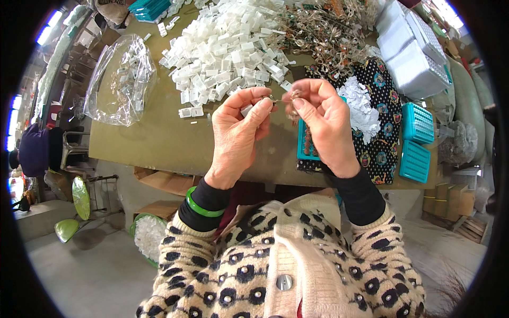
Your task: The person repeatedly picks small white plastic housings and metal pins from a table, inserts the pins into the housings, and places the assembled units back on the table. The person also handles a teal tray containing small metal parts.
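Note:
My left hand (pixel 241 127) is closed in a pinch over the table, thumb against forefinger, on a small dark piece (pixel 274 100). A small whitish translucent piece (pixel 246 109) shows inside the same hand. Just to the right, my right hand (pixel 327 119) pinches a small brownish piece with clear bits (pixel 295 94). A thin line joins the two pinches; what exactly the pieces are is too small to tell. Beneath my right hand lies a teal tray (pixel 304 153) with brownish pieces in it, partly hidden by that hand.
A big heap of white translucent plastic pieces (pixel 228 47) lies ahead, beside a tangled pile of clear-and-brown pieces (pixel 328 37). White paper slips (pixel 360 108) rest on a patterned black cloth (pixel 379 153). Teal trays (pixel 415 161), stacked white trays (pixel 416 58) and a clear bag (pixel 119 79) flank them.

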Demonstrator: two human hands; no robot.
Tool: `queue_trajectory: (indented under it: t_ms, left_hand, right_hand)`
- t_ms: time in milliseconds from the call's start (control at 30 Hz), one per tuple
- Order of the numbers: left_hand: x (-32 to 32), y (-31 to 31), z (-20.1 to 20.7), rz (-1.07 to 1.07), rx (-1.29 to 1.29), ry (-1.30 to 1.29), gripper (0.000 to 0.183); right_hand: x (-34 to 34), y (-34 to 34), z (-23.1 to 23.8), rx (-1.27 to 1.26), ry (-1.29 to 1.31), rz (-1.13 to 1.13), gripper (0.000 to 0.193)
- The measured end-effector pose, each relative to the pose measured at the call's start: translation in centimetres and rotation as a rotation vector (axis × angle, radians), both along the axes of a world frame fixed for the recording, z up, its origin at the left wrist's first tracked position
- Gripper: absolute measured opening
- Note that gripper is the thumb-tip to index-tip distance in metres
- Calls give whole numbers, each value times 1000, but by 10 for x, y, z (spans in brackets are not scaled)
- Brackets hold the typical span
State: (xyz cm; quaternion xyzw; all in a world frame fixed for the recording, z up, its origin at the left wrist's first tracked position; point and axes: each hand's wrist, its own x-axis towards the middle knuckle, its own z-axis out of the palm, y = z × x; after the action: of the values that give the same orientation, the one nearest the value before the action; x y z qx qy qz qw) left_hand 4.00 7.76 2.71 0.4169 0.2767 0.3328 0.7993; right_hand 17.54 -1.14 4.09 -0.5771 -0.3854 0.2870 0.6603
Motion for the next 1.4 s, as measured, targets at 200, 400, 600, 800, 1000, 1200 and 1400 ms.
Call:
queue_trajectory:
  t_ms: [200, 400, 600, 800, 1000, 1200, 1400]
  left_hand:
    - [8, -10, 10, 92, 284, 56, 24]
    - [5, -13, 19, 36, 117, 121, 21]
    - [4, -16, 16, 55, 108, 131, 21]
    - [8, -24, 13, 120, 212, 121, 23]
    - [3, -18, 10, 69, 164, 131, 19]
    - [3, -18, 10, 41, 147, 98, 18]
    - [2, -16, 10, 35, 74, 87, 17]
  right_hand:
    - [-3, -3, 3, 72, -718, -89, 30]
    - [-4, -5, -5, 101, -678, -138, 18]
    - [-10, -9, -7, 99, -454, -161, 14]
    - [-7, -8, -6, 172, -478, -67, 12]
    - [-8, -11, -6, 45, -108, -15, 8]
    - [-4, -13, -8, 6, -337, -68, 14]
    - [-3, -10, -10, 85, -505, -131, 15]
